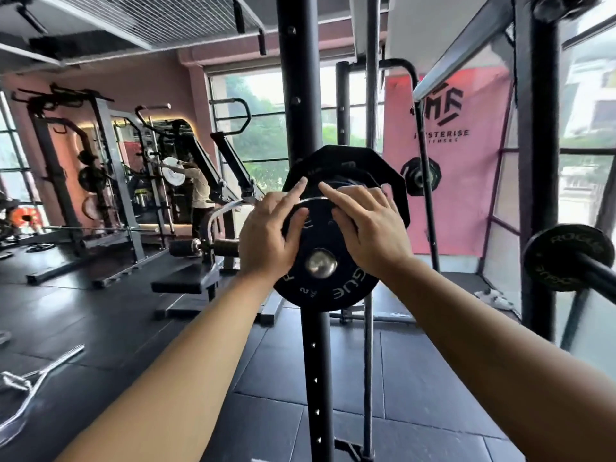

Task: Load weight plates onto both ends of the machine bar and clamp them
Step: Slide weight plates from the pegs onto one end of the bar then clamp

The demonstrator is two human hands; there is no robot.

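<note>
While both palms press flat, fingers spread, against the small round plate [325, 258], the left hand [270, 233] covers its left face and the right hand [368, 228] its right. Between them shows the bar end [321, 262]; behind sits a larger plate [346, 168].

Black plate [325, 288] with pale grey lettering, on a shiny silver bar end [321, 262]. Black upright [298, 78] dotted with holes; dark grey floor [100, 311]. Pink banner [466, 195] with black logo.
</note>
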